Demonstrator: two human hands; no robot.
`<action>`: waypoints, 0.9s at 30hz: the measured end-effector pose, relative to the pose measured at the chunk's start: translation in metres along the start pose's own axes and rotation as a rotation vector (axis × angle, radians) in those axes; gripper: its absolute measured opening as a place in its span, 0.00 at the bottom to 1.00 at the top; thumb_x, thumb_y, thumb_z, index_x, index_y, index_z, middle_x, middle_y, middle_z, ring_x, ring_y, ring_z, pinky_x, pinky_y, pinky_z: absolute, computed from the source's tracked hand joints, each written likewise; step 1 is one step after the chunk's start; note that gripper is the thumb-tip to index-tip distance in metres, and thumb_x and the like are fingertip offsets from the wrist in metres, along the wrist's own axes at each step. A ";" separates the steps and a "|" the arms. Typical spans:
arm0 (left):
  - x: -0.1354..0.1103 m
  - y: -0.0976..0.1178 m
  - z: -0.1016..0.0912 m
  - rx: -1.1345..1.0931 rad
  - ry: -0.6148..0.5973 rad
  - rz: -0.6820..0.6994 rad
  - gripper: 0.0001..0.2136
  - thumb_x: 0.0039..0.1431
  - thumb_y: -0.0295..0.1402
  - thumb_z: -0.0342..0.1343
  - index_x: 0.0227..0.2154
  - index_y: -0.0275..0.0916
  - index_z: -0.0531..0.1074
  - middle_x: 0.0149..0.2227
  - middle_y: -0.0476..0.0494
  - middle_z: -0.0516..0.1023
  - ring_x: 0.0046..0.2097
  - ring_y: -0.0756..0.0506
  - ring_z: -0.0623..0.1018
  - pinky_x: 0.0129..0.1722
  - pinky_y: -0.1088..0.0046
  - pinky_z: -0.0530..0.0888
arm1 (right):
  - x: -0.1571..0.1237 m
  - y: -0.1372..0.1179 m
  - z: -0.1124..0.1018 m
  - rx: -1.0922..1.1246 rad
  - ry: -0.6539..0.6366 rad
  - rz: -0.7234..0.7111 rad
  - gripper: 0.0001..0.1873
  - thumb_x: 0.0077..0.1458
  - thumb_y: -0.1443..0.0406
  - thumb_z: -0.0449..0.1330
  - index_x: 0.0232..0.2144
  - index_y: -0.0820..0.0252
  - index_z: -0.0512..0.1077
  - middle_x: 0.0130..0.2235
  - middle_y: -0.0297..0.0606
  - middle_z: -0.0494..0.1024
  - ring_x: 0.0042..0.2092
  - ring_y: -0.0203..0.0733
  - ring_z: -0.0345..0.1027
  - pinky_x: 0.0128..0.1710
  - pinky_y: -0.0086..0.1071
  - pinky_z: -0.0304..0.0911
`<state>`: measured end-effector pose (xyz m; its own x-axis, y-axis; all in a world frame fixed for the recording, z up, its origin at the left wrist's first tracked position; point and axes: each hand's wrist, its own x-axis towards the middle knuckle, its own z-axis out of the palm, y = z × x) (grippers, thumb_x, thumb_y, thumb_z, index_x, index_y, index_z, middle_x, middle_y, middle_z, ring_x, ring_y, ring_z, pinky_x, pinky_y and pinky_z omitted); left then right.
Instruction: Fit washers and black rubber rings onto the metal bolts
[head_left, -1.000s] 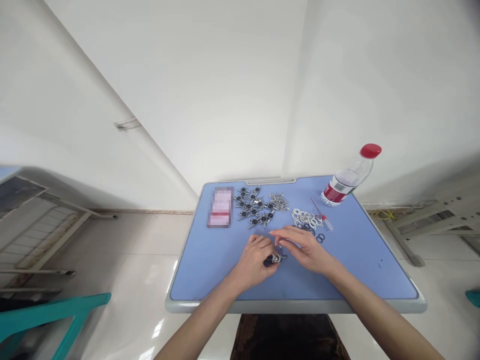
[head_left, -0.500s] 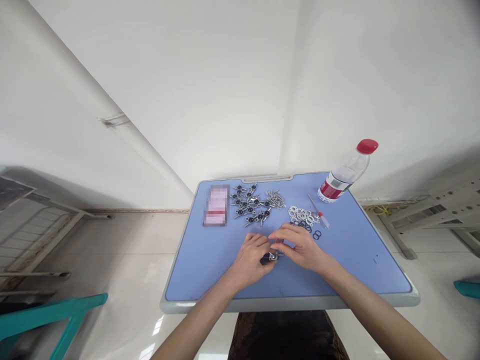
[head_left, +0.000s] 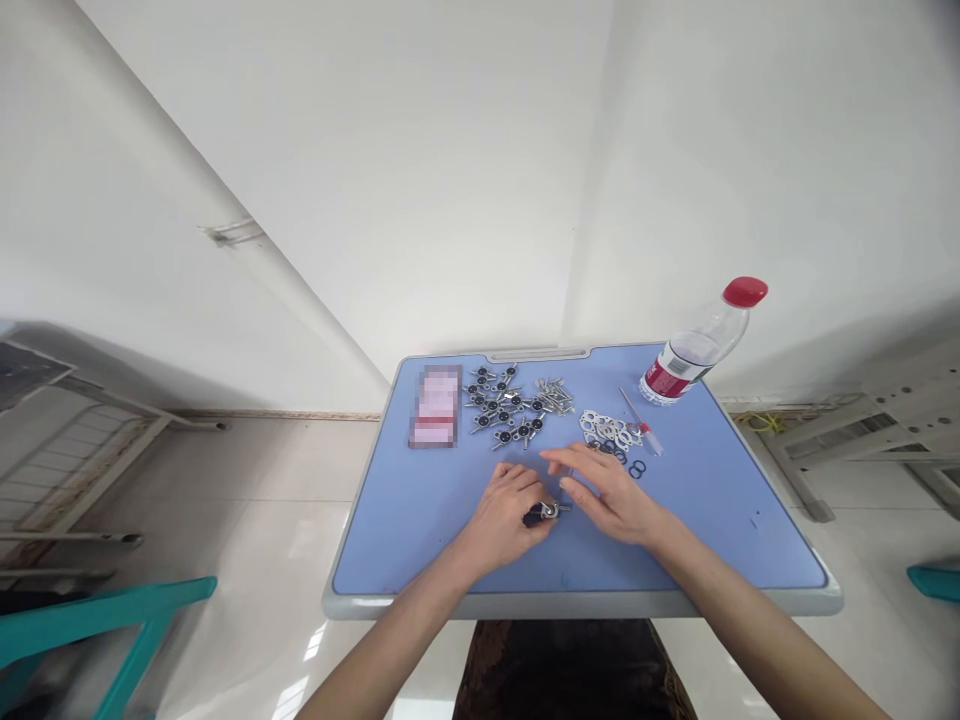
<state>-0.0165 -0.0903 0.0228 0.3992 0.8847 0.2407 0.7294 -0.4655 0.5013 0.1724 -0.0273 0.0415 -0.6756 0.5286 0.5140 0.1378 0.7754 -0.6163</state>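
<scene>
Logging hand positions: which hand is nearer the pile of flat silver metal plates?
Right. The right hand lies in front of the pile of flat silver metal plates; the left hand sits farther left.

Nothing legible is showing. The bottle (head_left: 701, 350) is carrying a red-and-white label, its print too small to read; the pink card (head_left: 435, 419) lying on the tabletop (head_left: 420, 520) is appearing blurred throughout.

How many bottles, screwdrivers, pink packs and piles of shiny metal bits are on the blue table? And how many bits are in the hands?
Bottle: 1
Screwdriver: 1
Pink pack: 1
Piles of metal bits: 3 (black-and-silver pieces, screws, flat plates)
Piece held in the left hand: 1
Total: 7
</scene>
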 end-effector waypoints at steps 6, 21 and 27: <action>-0.001 -0.001 0.002 -0.028 0.016 -0.003 0.04 0.54 0.26 0.58 0.32 0.40 0.71 0.34 0.48 0.75 0.38 0.45 0.72 0.41 0.65 0.63 | 0.002 -0.002 0.000 0.061 0.015 -0.001 0.17 0.65 0.68 0.51 0.55 0.53 0.66 0.35 0.36 0.77 0.35 0.38 0.69 0.36 0.32 0.66; 0.012 -0.008 0.005 -0.069 -0.016 -0.014 0.03 0.55 0.29 0.61 0.32 0.40 0.71 0.34 0.48 0.74 0.38 0.45 0.72 0.41 0.66 0.63 | 0.000 0.004 -0.007 0.042 0.030 0.075 0.18 0.66 0.66 0.50 0.57 0.54 0.65 0.37 0.39 0.76 0.37 0.40 0.68 0.37 0.34 0.67; 0.016 -0.011 0.004 -0.057 -0.028 -0.008 0.03 0.56 0.31 0.61 0.32 0.41 0.72 0.32 0.49 0.74 0.38 0.45 0.73 0.40 0.67 0.63 | -0.003 0.012 -0.001 -0.074 0.130 0.070 0.14 0.64 0.63 0.54 0.51 0.54 0.69 0.34 0.37 0.76 0.31 0.38 0.66 0.32 0.32 0.65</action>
<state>-0.0163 -0.0714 0.0179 0.4099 0.8869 0.2132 0.7002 -0.4557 0.5496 0.1765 -0.0188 0.0331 -0.5638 0.6186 0.5473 0.2377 0.7561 -0.6098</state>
